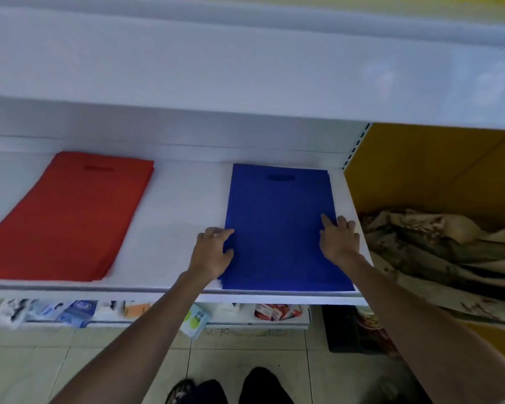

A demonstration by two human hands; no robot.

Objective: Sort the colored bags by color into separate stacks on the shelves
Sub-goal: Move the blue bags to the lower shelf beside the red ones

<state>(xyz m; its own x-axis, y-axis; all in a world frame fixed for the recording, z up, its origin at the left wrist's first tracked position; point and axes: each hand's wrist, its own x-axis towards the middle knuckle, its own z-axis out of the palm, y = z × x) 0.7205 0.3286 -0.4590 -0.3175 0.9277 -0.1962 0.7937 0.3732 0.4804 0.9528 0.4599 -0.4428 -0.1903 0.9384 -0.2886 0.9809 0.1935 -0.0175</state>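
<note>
1. Head view: left grip (213, 252), fingers loosely spread and holding nothing, rests against the left edge of the blue bags (277, 228), thumb on top.
2. Right grip (340, 239), likewise wide; forefinger flat on the stack, other fingers at its right edge.
3. Blue bags: one flat stack, right part of the white shelf (172, 217).
4. Red bags (70, 217): flat stack, left part of the same shelf, well apart.
5. Patterned cloth (435, 252): heaped right of the shelf.
6. Packets (76, 312): lower shelf beneath.
</note>
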